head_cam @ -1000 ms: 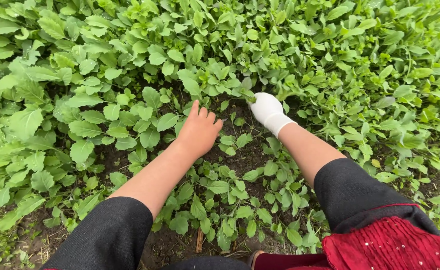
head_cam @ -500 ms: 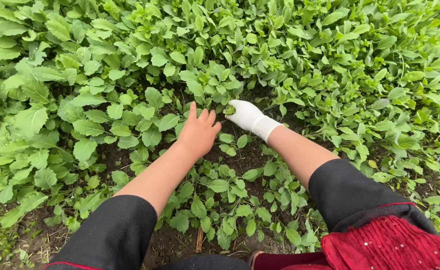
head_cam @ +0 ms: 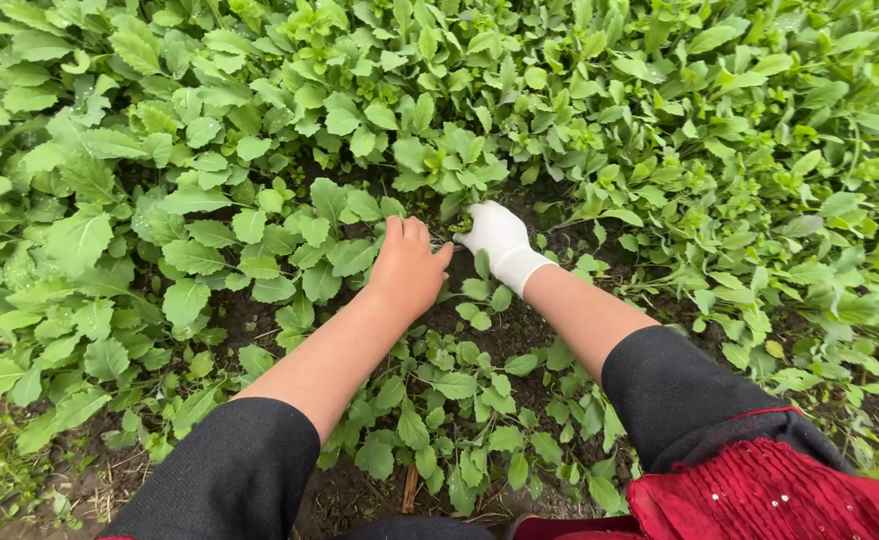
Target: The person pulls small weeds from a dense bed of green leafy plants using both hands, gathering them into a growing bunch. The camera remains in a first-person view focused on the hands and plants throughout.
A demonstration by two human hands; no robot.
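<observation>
Among leafy plants (head_cam: 259, 210), hands' (head_cam: 406, 268) fingertips perhaps hidden

No packages, labels, signs or screens in view.

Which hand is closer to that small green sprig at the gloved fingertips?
Right. The right hand, in a white glove, has its fingertips on the green sprig. The bare left hand rests just to the sprig's left, close but apart from it.
</observation>
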